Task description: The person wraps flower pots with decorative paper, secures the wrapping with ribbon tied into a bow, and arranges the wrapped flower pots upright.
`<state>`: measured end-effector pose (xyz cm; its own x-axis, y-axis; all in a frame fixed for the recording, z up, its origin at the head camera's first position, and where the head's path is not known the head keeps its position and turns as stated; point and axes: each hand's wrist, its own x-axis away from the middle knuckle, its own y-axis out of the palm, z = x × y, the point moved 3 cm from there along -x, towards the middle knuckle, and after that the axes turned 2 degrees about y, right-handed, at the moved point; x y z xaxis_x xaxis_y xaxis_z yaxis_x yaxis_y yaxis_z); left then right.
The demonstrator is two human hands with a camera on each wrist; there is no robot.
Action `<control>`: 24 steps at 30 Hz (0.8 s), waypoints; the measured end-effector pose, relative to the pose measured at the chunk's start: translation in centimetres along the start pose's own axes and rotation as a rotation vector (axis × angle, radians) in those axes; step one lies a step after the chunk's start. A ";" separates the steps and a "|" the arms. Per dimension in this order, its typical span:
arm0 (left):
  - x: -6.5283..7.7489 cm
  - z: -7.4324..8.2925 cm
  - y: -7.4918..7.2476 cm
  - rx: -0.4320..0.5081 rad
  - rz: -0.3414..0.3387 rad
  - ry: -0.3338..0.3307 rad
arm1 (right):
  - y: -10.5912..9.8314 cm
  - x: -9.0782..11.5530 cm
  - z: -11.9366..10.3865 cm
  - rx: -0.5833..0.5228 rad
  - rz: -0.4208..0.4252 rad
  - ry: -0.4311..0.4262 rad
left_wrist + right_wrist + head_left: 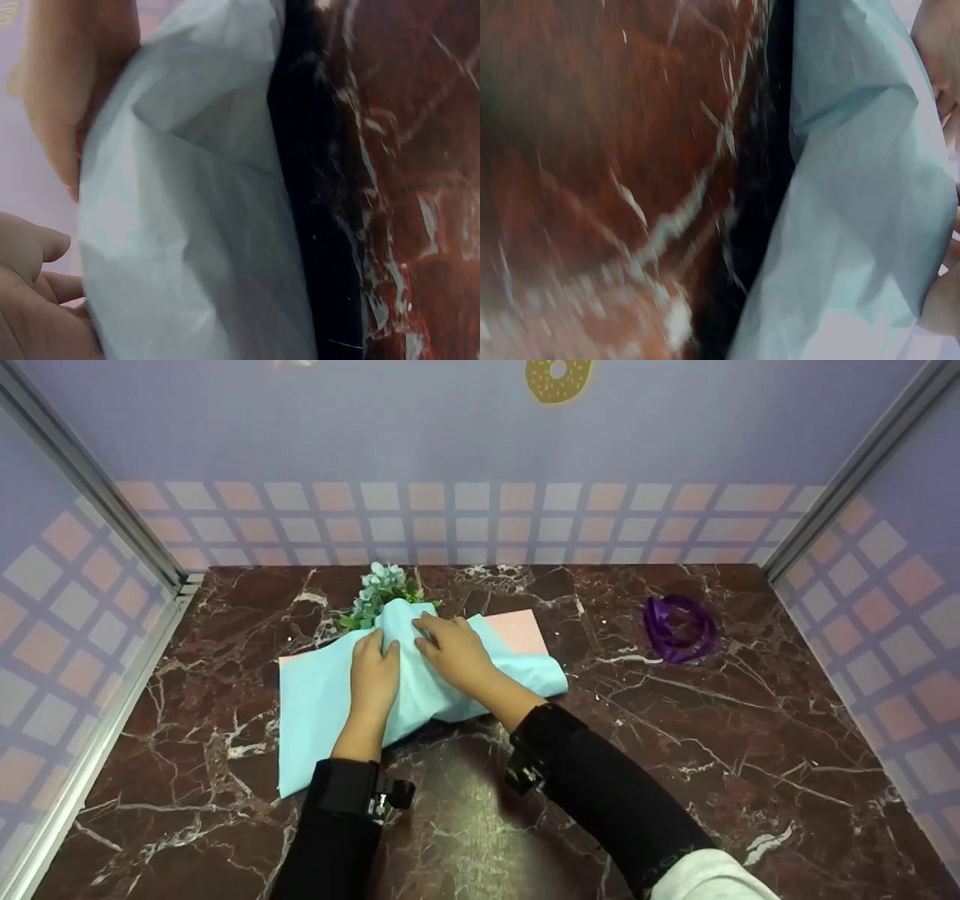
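Observation:
A light blue sheet of wrapping paper (319,697) lies folded over the lower part of a bunch of artificial flowers (382,581). Pale blue blossoms and green leaves stick out past its top edge; the stems are hidden. My left hand (375,675) grips the left side of the gathered paper, thumb toward the middle. Opposite it, my right hand (461,656) holds the right side, fingers bent over the fold. In both wrist views the creased wrapping paper (202,210) bulges up and covers part of the fingers.
A pink part of the sheet (519,631) shows at the upper right of the bundle. On the right of the brown marble-patterned table (750,735) lies a coil of purple ribbon (658,626). Checkered panels (480,521) close off the back and both sides.

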<state>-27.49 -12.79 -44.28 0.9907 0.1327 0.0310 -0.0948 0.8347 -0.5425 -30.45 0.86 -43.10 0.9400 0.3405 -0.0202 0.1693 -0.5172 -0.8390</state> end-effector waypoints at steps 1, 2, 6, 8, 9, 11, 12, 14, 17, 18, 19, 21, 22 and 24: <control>-0.1 -0.1 0.0 -0.015 0.009 0.002 | 0.2 0.1 0.0 -0.015 0.006 0.006; -0.1 -0.1 0.1 -0.027 0.014 0.000 | 0.3 0.2 -0.1 -0.030 0.014 0.014; -0.4 -0.2 0.2 -0.050 -0.009 -0.037 | 0.4 0.4 -0.1 -0.090 0.040 0.046; -0.4 -0.2 0.3 -0.040 -0.028 -0.060 | 0.5 0.5 0.0 -0.132 0.047 0.062; -0.5 -0.2 0.3 -0.030 -0.037 -0.071 | 0.5 0.5 0.0 -0.153 0.048 0.070; -0.5 -0.2 0.4 -0.002 -0.047 -0.089 | 0.6 0.6 0.3 -0.193 0.046 0.094; -0.5 -0.2 0.4 0.012 -0.048 -0.095 | 0.6 0.7 0.4 -0.209 0.045 0.106; -0.4 -0.3 0.5 0.031 -0.046 -0.103 | 0.7 0.8 0.6 -0.245 0.043 0.130; -0.3 -0.4 0.7 0.057 -0.043 -0.108 | 0.5 0.9 1.0 -0.293 0.057 0.154; -0.3 -0.4 0.8 0.061 -0.043 -0.112 | 0.4 0.9 1.2 -0.306 0.064 0.162; -0.2 -0.4 0.8 0.063 -0.044 -0.119 | 0.4 0.9 1.4 -0.324 0.069 0.174; -0.2 -0.5 0.9 0.069 -0.047 -0.135 | 0.4 0.8 1.7 -0.356 0.074 0.201; -0.1 -0.5 1.0 0.072 -0.048 -0.142 | 0.4 0.8 2.0 -0.374 0.072 0.216; -0.1 -0.5 1.1 0.088 -0.054 -0.157 | 0.5 0.8 2.3 -0.412 0.070 0.248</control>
<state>-27.63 -12.16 -45.32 0.9678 0.1625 0.1921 -0.0571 0.8854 -0.4614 -30.29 2.74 -44.78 0.9871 0.1223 0.1030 0.1591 -0.8172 -0.5540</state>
